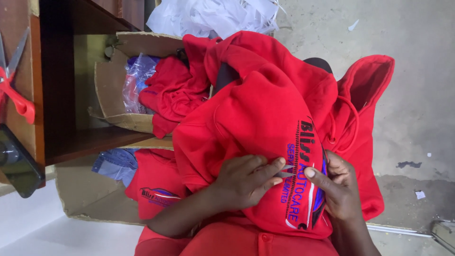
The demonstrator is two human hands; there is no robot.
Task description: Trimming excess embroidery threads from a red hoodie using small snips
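A red hooded sweatshirt lies bunched over my lap, with an embroidered blue, black and white logo facing up. My left hand rests on the fabric beside the logo and pinches small grey thread snips, whose blades point at the stitching. My right hand grips the sweatshirt at the logo's edge, thumb close to the snip tips. The hood and its drawstring hang off to the right.
A cardboard box holds more red garments and a plastic bag. Another red garment and a denim piece lie in a lower box. Red-handled scissors and a dark phone sit on the wooden desk. White scraps lie on the concrete floor.
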